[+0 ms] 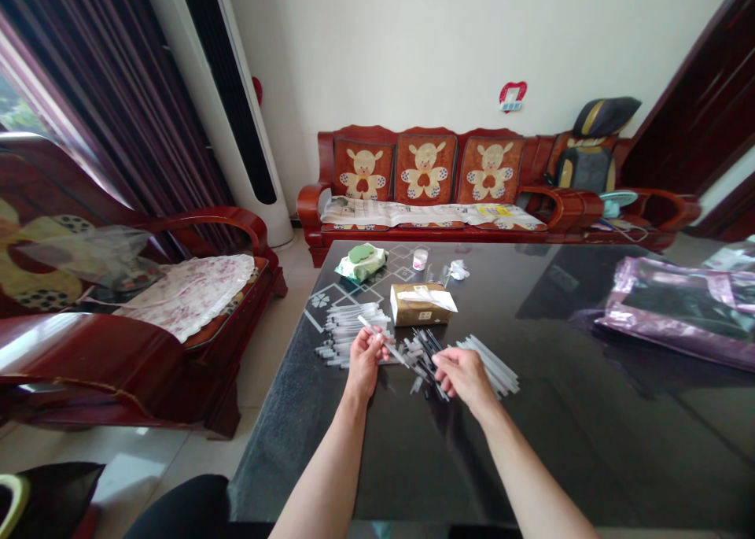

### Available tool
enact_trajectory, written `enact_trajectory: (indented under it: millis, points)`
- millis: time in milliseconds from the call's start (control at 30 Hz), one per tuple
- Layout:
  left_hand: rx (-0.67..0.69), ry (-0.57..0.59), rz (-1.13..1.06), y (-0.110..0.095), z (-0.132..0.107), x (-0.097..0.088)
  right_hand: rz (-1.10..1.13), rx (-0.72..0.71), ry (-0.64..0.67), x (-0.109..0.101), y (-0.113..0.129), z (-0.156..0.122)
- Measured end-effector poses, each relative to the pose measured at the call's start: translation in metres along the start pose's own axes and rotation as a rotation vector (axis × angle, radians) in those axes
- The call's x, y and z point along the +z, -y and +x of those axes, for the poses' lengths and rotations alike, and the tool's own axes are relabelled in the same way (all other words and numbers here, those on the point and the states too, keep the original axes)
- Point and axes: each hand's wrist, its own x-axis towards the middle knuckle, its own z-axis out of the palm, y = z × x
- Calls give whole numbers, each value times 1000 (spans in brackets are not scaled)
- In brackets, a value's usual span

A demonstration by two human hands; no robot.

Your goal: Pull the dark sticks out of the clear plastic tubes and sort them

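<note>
My left hand [366, 359] is closed around a slim translucent white tube [392, 352], which slants down to the right above the table. My right hand [465, 375] has its fingers pinched together over the right side of a loose pile of dark thin rods and short grey pieces [421, 358]. What sits between those fingers, if anything, is too small to make out. Left of and behind my left hand lies a stack of pale tubes [345, 326]. Another bundle of translucent tubes [492, 366] lies beside my right hand, partly covered by it.
On the dark glossy table [566, 444], a tissue box [421, 311] stands just behind the pile. Farther back are a green wipes pack [362, 263], a small white tub [420, 260] and crumpled tissue [458, 270]. A purple-edged clear bag [678, 311] lies at the right.
</note>
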Motion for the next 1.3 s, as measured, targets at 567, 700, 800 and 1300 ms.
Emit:
enact_trajectory:
  millis: [567, 700, 800, 1300]
  points:
    - [-51, 93, 59, 5, -5, 3, -505, -148, -120, -14, -10, 12]
    - [-84, 149, 58, 3, -7, 7, 16, 18, 243, 13, 2, -3]
    - [-78, 149, 43, 3, -7, 7, 236, 108, 367, 28, 6, -12]
    - [111, -171, -89, -7, 6, -9, -316, 91, 77, -57, -21, 5]
